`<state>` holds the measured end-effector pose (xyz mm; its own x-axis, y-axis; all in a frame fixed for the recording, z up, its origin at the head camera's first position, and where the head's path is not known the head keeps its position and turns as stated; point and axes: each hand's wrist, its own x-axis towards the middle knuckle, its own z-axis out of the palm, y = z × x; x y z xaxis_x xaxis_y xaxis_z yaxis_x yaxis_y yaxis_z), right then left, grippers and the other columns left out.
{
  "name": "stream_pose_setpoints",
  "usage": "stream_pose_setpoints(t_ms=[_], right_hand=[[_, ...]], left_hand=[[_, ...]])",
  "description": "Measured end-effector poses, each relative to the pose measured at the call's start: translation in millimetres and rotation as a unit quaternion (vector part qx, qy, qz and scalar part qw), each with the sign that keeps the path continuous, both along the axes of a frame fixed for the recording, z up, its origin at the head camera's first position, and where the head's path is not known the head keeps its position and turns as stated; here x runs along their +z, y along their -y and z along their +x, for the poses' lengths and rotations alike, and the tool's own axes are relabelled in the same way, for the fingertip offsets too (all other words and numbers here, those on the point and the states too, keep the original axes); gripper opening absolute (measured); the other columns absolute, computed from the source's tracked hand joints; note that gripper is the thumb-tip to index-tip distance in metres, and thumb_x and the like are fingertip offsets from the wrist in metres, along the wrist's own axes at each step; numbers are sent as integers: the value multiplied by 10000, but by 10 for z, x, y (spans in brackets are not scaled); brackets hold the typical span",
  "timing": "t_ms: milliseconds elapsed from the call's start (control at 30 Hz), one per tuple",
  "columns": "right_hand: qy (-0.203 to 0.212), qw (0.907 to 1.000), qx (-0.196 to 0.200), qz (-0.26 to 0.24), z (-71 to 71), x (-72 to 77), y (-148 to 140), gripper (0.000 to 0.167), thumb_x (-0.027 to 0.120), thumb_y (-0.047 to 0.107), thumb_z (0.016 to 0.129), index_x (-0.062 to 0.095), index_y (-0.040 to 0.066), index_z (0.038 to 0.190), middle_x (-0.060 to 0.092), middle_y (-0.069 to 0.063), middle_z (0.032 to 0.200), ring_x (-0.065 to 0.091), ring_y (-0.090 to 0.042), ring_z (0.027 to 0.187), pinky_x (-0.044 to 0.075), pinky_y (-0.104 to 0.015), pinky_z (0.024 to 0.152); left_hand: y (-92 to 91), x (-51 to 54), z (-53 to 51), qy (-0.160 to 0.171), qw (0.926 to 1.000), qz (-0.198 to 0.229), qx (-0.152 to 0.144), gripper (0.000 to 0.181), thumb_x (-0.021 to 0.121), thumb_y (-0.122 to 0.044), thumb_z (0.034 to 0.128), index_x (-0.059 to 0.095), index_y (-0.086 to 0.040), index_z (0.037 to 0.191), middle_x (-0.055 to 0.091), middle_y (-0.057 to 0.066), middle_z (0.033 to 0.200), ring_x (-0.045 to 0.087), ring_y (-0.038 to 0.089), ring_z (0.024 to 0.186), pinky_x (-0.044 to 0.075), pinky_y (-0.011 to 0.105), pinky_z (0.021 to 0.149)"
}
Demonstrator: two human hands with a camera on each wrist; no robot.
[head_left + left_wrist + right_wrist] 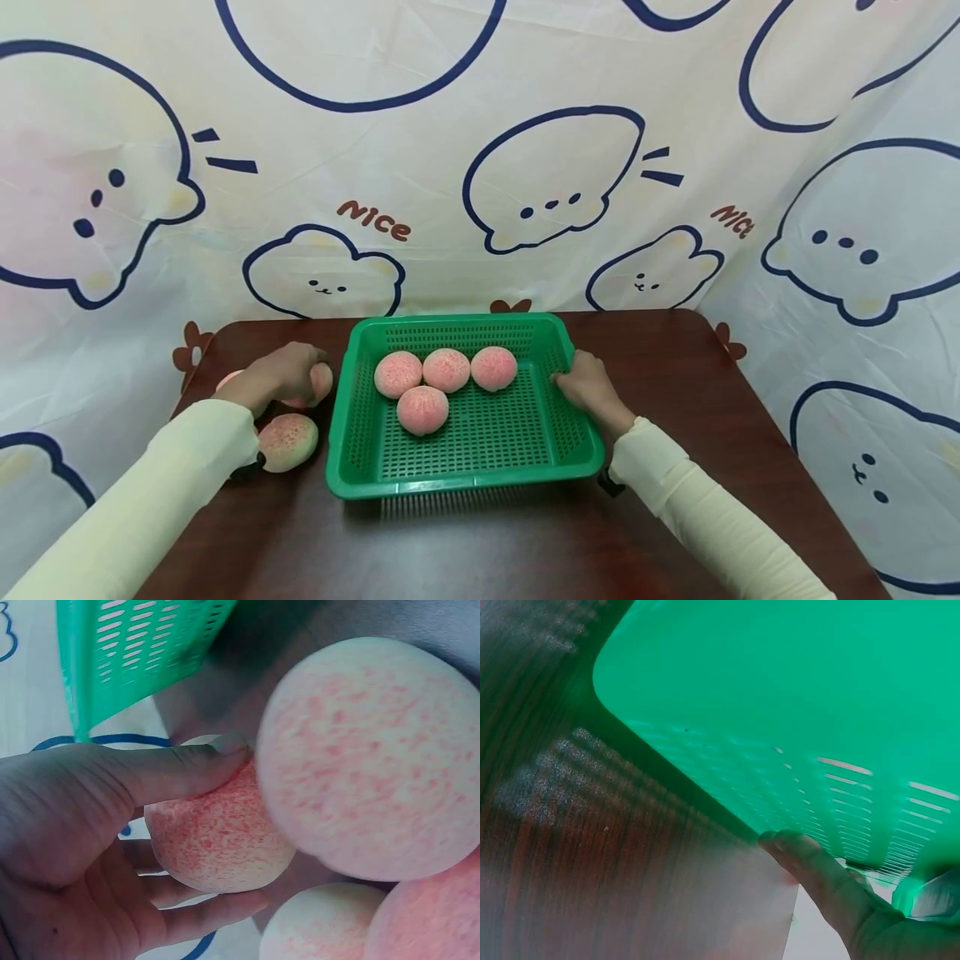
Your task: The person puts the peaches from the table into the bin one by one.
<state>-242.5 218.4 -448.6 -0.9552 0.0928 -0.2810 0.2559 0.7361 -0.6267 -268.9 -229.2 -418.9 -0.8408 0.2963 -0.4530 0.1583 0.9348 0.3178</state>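
On the left side of the table, my left hand holds a pink speckled peach. The left wrist view shows the thumb across this peach and fingers beneath it. A green slotted plastic basket stands at the table's middle with several pink peaches in its left and back part. My right hand grips the basket's right rim; in the right wrist view some of its fingers lie against the outer wall, the others being hidden.
Beside my left wrist lies a greenish-pink peach. Another peach is partly hidden behind the left hand. All rest on a dark brown table. A patterned white cloth hangs behind and at the sides.
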Motion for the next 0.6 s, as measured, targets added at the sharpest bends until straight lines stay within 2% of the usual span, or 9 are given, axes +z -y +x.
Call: stream_pose_setpoints(t_ms=[33,100,167,233,333,467,567,600], right_hand=[[-9,10000,9,22,0,0,2,416,622,142,993,512,-103,1311,660,-296,1142,727,-341,921,615,-432,749],[-24,10000,16,33,3,0,7,422,621,138,992,508,-106,1317,658,-300,1154,726,-351,937,615,-445,763],[-27,10000,22,31,5,-4,7,428,617,133,992,502,-111,1325,656,-307,1159,726,-358,940,616,-452,764],[-17,10000,18,-2,7,-8,10,432,614,131,992,499,-112,1330,656,-309,1164,727,-361,943,616,-452,763],[13,10000,9,-21,2,-14,10,433,611,141,995,498,-107,1331,656,-304,1162,727,-354,936,615,-444,756],[3,10000,-19,-25,-3,-5,8,426,616,142,993,507,-99,1326,662,-297,1161,730,-342,929,617,-442,754],[-21,10000,-31,-49,-1,1,4,419,619,135,990,514,-99,1321,666,-297,1152,732,-336,918,618,-438,745],[-31,10000,-30,-48,-1,1,2,420,619,135,989,515,-100,1321,667,-297,1151,732,-334,915,617,-435,743]], left_hand=[[6,21,-4,-45,10000,62,23,762,777,-16,768,480,81,1463,525,330,1446,575,396,1203,543,465,878],[23,68,-7,-136,9996,226,86,745,760,-5,777,481,82,1462,523,333,1448,590,396,1164,553,457,838],[32,115,-10,-289,9989,353,60,733,754,-7,778,486,92,1453,555,333,1414,618,361,1050,547,409,760],[37,168,-2,-397,9981,468,91,737,749,-12,773,480,107,1449,583,331,1376,595,284,910,491,345,667],[26,253,6,-467,9967,643,154,753,746,-18,764,459,148,1441,685,305,1162,551,220,730,439,317,595],[-1,400,-10,-581,9952,742,263,743,754,-34,753,477,173,1410,686,311,1132,545,232,727,435,326,590],[-30,534,-30,-765,9944,675,284,736,778,-65,755,493,179,1388,609,361,1301,579,299,866,481,347,652],[-44,577,-37,-797,9939,689,320,713,783,-68,758,510,175,1371,625,355,1272,587,315,873,495,357,657]])
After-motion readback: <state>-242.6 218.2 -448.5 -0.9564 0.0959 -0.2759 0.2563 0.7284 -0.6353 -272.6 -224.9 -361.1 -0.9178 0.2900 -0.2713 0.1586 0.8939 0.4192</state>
